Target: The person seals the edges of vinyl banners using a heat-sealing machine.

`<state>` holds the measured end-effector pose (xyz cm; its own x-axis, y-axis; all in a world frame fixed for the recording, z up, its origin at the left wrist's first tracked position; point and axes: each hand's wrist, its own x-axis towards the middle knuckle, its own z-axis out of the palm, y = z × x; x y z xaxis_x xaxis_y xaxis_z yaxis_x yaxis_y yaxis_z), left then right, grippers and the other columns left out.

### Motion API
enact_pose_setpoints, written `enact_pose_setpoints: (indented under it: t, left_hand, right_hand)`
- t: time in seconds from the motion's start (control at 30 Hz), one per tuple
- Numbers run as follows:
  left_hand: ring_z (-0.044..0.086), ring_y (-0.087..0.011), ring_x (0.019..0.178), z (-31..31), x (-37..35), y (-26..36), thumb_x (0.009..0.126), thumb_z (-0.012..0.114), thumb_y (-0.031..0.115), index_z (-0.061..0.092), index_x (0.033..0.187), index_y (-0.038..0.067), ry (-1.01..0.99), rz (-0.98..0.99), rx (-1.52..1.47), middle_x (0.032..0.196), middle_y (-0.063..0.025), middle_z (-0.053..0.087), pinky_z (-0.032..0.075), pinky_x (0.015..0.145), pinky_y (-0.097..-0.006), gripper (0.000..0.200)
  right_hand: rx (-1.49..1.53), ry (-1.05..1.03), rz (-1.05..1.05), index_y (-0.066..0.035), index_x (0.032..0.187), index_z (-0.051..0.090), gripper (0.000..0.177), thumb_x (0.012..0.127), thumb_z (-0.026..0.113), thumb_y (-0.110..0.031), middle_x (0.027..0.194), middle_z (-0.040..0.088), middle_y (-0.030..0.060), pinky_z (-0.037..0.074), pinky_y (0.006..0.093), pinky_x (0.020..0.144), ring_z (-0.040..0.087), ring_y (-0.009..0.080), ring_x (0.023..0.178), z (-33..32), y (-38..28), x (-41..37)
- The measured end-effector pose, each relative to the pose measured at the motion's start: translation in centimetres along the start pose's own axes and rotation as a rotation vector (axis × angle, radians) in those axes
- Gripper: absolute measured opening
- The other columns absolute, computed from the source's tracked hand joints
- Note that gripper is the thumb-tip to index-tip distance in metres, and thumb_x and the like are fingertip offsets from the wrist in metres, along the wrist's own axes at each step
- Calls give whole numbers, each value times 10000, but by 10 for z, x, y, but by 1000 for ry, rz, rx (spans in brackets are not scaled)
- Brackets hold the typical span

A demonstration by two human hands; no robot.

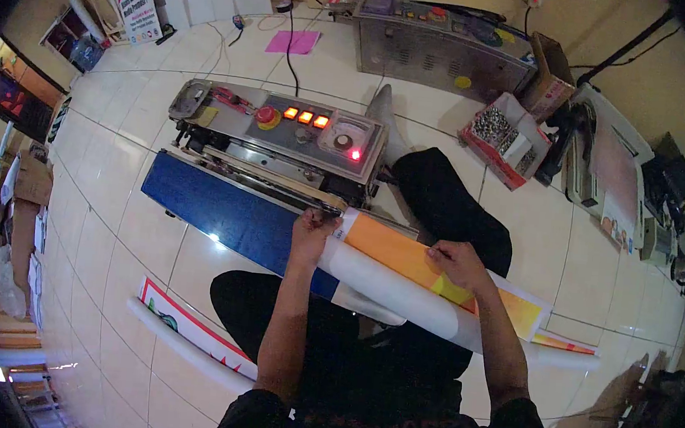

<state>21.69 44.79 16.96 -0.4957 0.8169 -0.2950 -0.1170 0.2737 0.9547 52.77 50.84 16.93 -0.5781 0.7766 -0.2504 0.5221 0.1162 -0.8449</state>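
A partly rolled printed banner (392, 255), orange and yellow with a white back, lies across my lap and the right end of a blue conveyor belt (221, 207). My left hand (314, 229) is closed on the banner's left corner, close beside the band sealing machine (292, 132). Farther right, my right hand (456, 263) pinches the banner's upper edge. The machine's lit orange switches (306, 118), red stop button (267, 116) and dial (344, 140) face up. Its belt runs along the side nearest me. The fingertips of both hands are partly hidden.
Another rolled print (184, 343) with a red border lies on the tiled floor at my left. Behind the machine stand a second metal machine (442, 56) and a red-and-white box (508, 139) of small metal parts. A black cable (291, 55) runs down to the sealer.
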Motion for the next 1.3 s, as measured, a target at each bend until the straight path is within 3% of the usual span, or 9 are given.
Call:
enact_pose_setpoints:
  t: [0.37,0.53,0.77,0.87,0.93,1.03,1.1,1.17,1.3]
  left_hand:
    - [581,-136,768,-28,16,10,770,718,-26,611,890,8,51,57,95,855,-54,643,463,723,-277,164]
    - [562,-119,758,-33,18,12,772,724,-21,615,908,22,51,83,49,841,-32,631,450,735,-256,179]
    - [455,-76,688,-46,25,1,784,741,5,466,748,105,95,155,17,742,37,511,401,671,-229,295]
    - [449,-84,664,-60,38,-16,801,734,28,489,766,96,85,194,47,717,33,507,388,648,-228,256]
    - [452,-90,648,-63,33,-14,812,727,40,516,786,79,88,205,101,699,24,513,380,637,-224,217]
    - [526,-183,683,-41,-2,20,827,695,55,552,840,41,356,420,493,743,-56,564,414,680,-288,145]
    - [588,-309,836,-31,-31,22,821,667,79,563,888,20,500,874,944,885,-147,610,447,791,-397,137]
    - [579,-368,941,-9,-58,9,840,642,95,595,933,20,108,769,966,983,-173,622,444,837,-492,128]
    - [506,-363,1200,62,-91,3,826,645,206,553,1225,6,-267,821,932,1267,-172,542,397,1004,-486,456]
  right_hand:
    - [-50,-35,-72,-4,899,669,346,938,603,-341,672,610,171,467,367,588,566,226,585,10,-7,37]
    - [-155,18,-65,-5,911,665,419,942,561,-410,824,661,208,497,446,696,647,370,762,1,-9,27]
    - [-258,113,7,-10,947,661,373,952,524,-357,899,661,226,505,441,771,647,371,873,-27,31,6]
    - [-139,-128,230,-2,979,666,390,947,501,-354,929,686,181,500,413,803,660,305,880,-48,33,9]
    - [-14,-607,315,-24,1061,671,391,964,432,-319,1019,686,156,480,403,864,632,239,910,-62,18,8]
    - [4,-565,383,-39,1077,680,479,971,416,-424,1069,678,169,469,412,911,631,297,982,-69,19,10]
    - [-97,-517,357,-38,1038,686,482,968,433,-441,1033,683,190,478,427,894,640,319,974,-76,18,7]
    - [-585,-74,254,-34,913,697,480,957,469,-454,883,695,202,503,456,800,666,336,832,-76,47,-17]
    - [-684,125,325,-23,870,684,507,967,446,-459,821,668,238,506,482,751,643,401,786,-83,50,-61]
